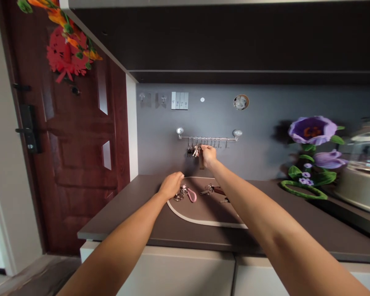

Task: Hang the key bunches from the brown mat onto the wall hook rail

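Observation:
My right hand point(209, 156) is raised to the hook rack point(207, 138) on the grey wall. Its fingers pinch a bunch of keys at the hooks, and a brown strap point(201, 163) hangs just below them. Metal keys point(196, 151) and a dark key bunch point(189, 152) hang left of the fingertips. Low on the counter, my left hand point(171, 185) is curled at the left edge of a brown mat point(200, 216); anything inside it is hidden. Beside it on the mat lie keys with a pink strap point(191, 195). Another key bunch point(208, 190) lies farther right, partly behind my right forearm.
A dark shelf point(234, 41) overhangs the counter point(126, 213). Purple artificial flowers point(312, 130) and a glass-domed appliance point(361, 176) stand at the right. At the left is a brown door point(76, 197). Wall switches point(180, 100) sit above the rack.

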The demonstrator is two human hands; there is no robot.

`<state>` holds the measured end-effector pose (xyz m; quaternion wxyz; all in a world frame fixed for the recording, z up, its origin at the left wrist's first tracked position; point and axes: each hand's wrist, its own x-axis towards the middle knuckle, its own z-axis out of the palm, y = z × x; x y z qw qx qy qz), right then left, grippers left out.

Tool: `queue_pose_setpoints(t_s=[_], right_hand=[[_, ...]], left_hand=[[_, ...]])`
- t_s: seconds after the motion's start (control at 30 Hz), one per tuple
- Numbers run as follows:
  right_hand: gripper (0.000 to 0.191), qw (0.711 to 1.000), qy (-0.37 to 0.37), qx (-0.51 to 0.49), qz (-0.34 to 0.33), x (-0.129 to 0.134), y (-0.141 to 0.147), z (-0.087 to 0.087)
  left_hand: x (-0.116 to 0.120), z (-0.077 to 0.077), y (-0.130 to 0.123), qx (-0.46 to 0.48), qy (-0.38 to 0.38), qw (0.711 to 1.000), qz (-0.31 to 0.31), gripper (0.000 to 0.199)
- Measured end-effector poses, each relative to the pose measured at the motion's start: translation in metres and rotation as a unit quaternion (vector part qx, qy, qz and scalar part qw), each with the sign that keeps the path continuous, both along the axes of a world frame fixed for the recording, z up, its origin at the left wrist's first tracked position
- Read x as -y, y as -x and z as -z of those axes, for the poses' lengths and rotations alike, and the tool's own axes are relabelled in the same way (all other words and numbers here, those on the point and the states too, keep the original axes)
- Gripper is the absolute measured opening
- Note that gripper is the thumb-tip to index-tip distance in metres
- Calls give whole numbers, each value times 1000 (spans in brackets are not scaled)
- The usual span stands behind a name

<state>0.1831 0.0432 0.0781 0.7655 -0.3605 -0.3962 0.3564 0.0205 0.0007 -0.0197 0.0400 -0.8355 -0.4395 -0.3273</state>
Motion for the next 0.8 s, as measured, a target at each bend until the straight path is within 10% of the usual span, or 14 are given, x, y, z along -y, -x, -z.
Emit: queue_pose_setpoints(t_s=[0.8], right_hand=[[7,999,34,39,12,-11,-2,21]], left_hand=[[-1,-1,5,33,5,999,35,27]])
